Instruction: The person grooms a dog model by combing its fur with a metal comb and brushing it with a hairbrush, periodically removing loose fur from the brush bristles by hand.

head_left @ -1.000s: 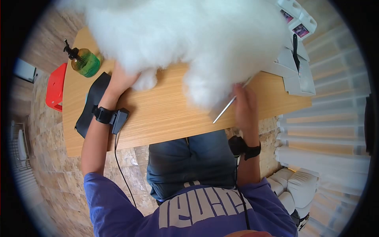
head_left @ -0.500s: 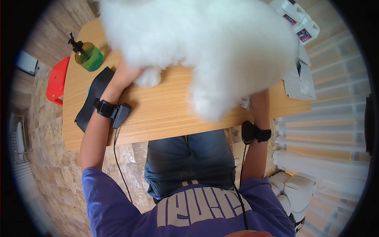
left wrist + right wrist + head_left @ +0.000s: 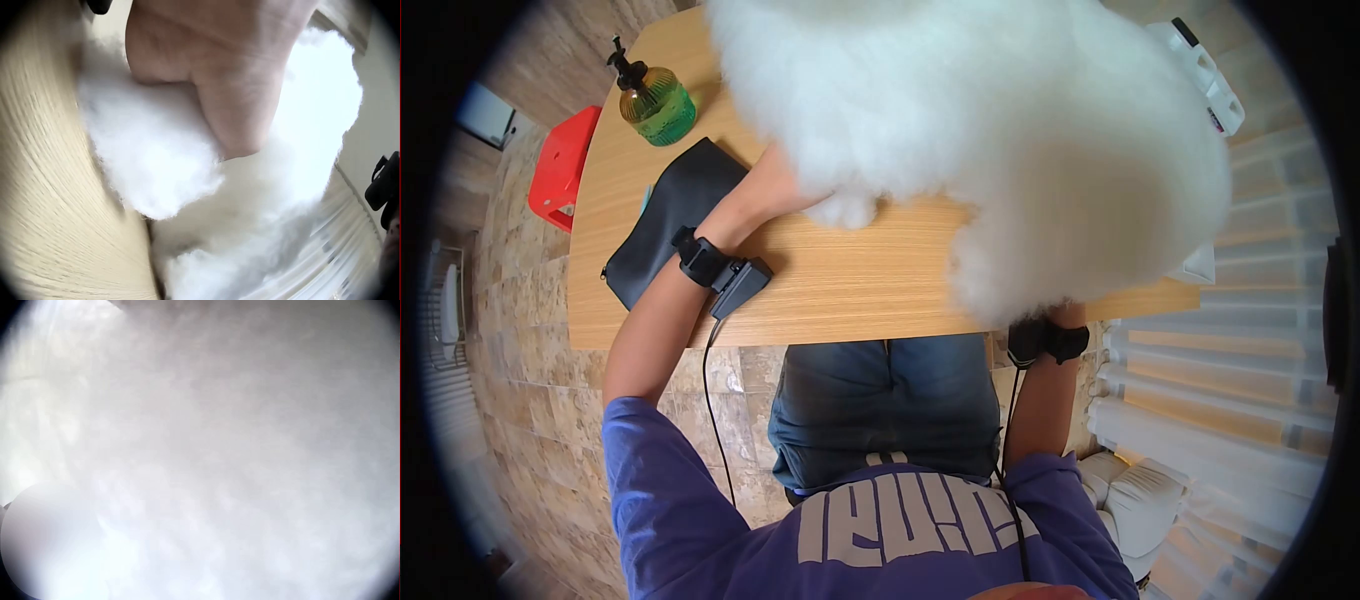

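A fluffy white dog (image 3: pixel 1080 150) stands on the wooden table (image 3: pixel 850 290), its head out of view. My left hand (image 3: pixel 772 190) grips one of its legs (image 3: pixel 156 150) just above the paw (image 3: pixel 845 208). In the left wrist view the thumb (image 3: pixel 240 125) lies along one side of that leg, and the other fingers are hidden. On the near right, fur covers my right hand; only a strip of skin (image 3: pixel 1065 315) by the wrist strap shows. White fur (image 3: pixel 250 456) fills most of the right wrist view. What the right hand holds is hidden.
Left of the dog lie a black zip pouch (image 3: pixel 680 215) and a green pump bottle (image 3: pixel 658 108). A red stool (image 3: pixel 565 165) stands past the table's left edge. At the right are a white jug (image 3: pixel 1208 85), a partly covered white box (image 3: pixel 1197 268) and sheer curtains (image 3: pixel 1250 330).
The whole scene has shifted right in the head view. My right hand, earlier holding a metal comb, has moved in behind the dog's fur, which now hides the comb. The left hand keeps its hold.
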The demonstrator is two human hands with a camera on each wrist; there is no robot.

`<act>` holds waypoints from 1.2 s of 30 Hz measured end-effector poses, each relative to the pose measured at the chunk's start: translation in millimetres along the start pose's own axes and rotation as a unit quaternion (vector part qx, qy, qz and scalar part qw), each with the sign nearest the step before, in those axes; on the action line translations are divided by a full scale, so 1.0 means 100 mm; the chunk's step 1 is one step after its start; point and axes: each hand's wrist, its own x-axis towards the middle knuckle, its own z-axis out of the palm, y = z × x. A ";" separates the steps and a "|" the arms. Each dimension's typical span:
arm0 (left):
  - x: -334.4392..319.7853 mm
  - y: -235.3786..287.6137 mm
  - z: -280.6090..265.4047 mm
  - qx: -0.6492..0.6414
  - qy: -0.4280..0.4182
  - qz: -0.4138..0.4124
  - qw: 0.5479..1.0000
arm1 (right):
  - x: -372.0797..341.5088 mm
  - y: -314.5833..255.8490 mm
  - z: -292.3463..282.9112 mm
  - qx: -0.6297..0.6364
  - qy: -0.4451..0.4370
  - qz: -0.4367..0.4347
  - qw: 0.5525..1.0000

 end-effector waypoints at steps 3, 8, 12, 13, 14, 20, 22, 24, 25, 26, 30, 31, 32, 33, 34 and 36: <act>0.03 -0.26 0.10 0.120 0.032 0.185 0.975 | 0.01 0.01 0.11 -0.017 -0.009 -0.010 1.000; 0.03 -0.32 0.17 0.064 0.032 0.127 0.989 | -0.02 0.09 0.18 -0.027 -0.027 -0.031 0.999; 0.03 -0.26 0.21 0.040 0.030 0.136 0.989 | -0.07 0.19 0.21 -0.036 -0.046 -0.046 0.997; 0.02 -0.26 0.20 0.042 0.029 0.135 0.990 | -0.09 0.21 0.23 -0.039 -0.050 -0.048 0.997; 0.01 -0.26 0.18 0.030 0.005 0.114 0.993 | -0.14 0.22 0.22 -0.043 -0.053 -0.050 0.996; 0.00 -0.17 0.20 -0.078 -0.073 0.004 0.994 | -0.21 0.24 0.32 -0.076 -0.056 -0.067 0.993; 0.02 -0.13 0.17 -0.101 -0.092 -0.024 0.990 | -0.27 0.24 0.32 -0.087 -0.058 -0.072 0.992; 0.01 -0.05 0.15 -0.098 -0.110 -0.089 0.985 | -0.25 0.27 0.36 -0.100 -0.062 -0.077 0.990; 0.01 -0.03 0.14 -0.098 -0.111 -0.089 0.985 | -0.28 0.26 0.40 -0.106 -0.065 -0.080 0.989; 0.02 -0.02 0.14 -0.071 -0.111 -0.083 0.988 | -0.30 0.26 0.38 -0.111 -0.069 -0.083 0.988; 0.03 -0.25 0.19 -0.063 -0.047 -0.015 0.997 | -0.34 0.34 0.40 -0.127 -0.091 -0.097 0.983; 0.04 -0.29 0.17 -0.062 -0.047 -0.018 0.997 | -0.32 0.38 0.42 -0.131 -0.096 -0.100 0.982; 0.05 -0.33 0.14 -0.001 -0.039 0.011 0.999 | -0.32 0.42 0.41 -0.135 -0.102 -0.103 0.980; 0.05 -0.32 0.13 0.060 -0.031 0.039 0.997 | -0.35 0.43 0.42 -0.140 -0.107 -0.107 0.979; 0.03 -0.30 0.12 0.060 -0.030 0.038 0.997 | -0.44 0.41 0.39 -0.145 -0.112 -0.111 0.977; 0.00 -0.22 0.10 0.044 0.023 0.015 0.999 | -0.40 0.47 0.35 -0.154 -0.120 -0.120 0.973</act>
